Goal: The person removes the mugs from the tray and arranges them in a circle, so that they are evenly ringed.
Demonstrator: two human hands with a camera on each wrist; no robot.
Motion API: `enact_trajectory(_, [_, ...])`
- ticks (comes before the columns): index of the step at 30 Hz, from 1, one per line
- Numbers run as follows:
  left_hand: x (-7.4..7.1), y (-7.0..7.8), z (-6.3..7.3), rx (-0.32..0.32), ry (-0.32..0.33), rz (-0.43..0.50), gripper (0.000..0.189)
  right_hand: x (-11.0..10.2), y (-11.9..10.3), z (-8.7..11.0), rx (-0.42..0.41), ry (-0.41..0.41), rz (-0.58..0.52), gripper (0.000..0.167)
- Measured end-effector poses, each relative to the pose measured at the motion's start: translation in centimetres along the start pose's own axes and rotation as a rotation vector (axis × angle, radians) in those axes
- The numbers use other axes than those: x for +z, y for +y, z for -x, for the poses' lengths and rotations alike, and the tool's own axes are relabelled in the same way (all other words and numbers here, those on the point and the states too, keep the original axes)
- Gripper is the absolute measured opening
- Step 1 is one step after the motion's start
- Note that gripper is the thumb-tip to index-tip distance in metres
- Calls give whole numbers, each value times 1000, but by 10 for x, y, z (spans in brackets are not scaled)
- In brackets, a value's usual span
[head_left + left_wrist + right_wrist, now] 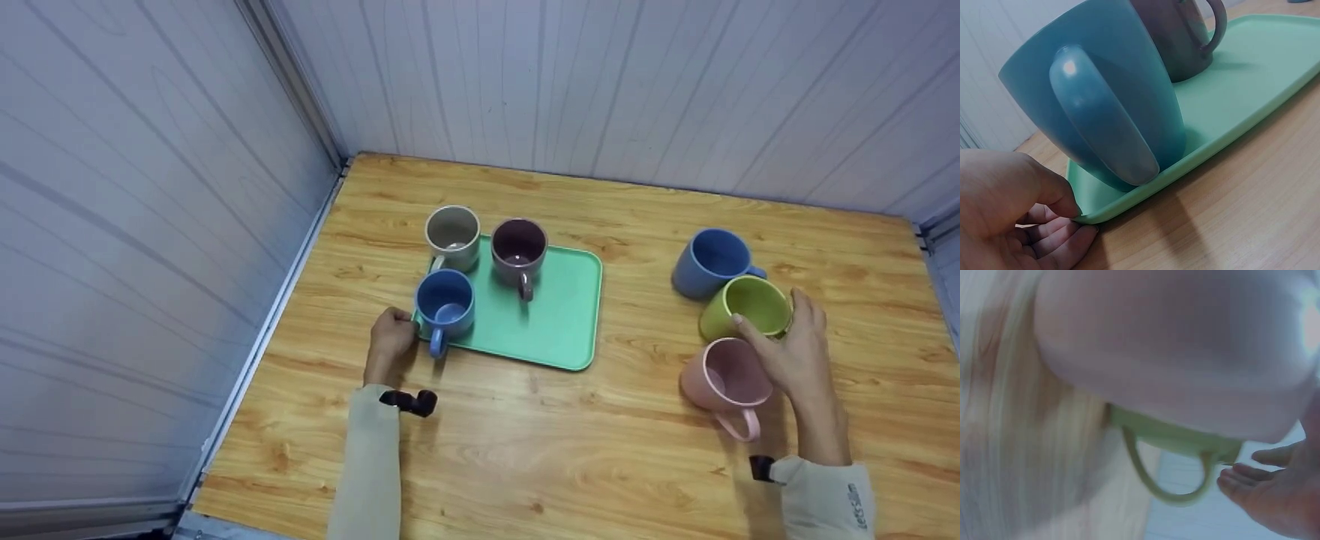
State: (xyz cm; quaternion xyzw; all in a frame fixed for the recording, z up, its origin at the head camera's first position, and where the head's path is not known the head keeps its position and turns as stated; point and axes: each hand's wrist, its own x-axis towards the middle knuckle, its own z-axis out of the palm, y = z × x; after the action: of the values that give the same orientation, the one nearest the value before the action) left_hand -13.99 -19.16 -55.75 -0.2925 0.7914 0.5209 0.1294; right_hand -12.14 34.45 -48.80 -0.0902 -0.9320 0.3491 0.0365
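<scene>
At the near left corner of the green tray (551,330), my left hand (393,334) pinches the edge between thumb and curled fingers (1067,247). Right beside it on the tray stands a blue mug (447,304), handle toward me. A grey mug (454,232) and a dark purple mug (520,251) stand behind it. On the right, my right hand (799,352) spreads around the yellow-green mug (720,319), thumb over the near rim. In the right wrist view its fingers (1247,486) are straight, just beside that mug's handle (1176,498).
Close in front of the yellow-green mug is a pink mug (701,382), under my right thumb's side. A second blue mug (694,277) stands just behind. The wooden table (525,465) meets pale panel walls (562,90) at the back and left.
</scene>
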Motion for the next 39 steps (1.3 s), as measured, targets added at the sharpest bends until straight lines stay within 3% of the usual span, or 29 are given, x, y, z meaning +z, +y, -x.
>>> enact_trajectory(7, [0,0,0,0,-3,21,21,0,-15,30,49,-31,9,98])
enact_trajectory(14, [-2,-1,-2,116,29,-148,25,11,-20,59,137,-90,22,118])
enact_trajectory(19, [-3,-1,-2,74,-12,-112,23,20,-18,69,172,-98,-6,121])
enact_trajectory(25, [-3,3,-1,63,-13,-109,19,27,-15,76,134,-47,-24,124])
enact_trajectory(31, [-1,5,1,47,-16,-87,14,30,-12,78,124,96,-77,113])
enact_trajectory(34, [-1,6,2,31,-24,-78,12,29,-9,78,146,131,-67,105])
enact_trajectory(39, [-3,5,1,82,-21,-156,15,25,-4,77,208,133,-9,95])
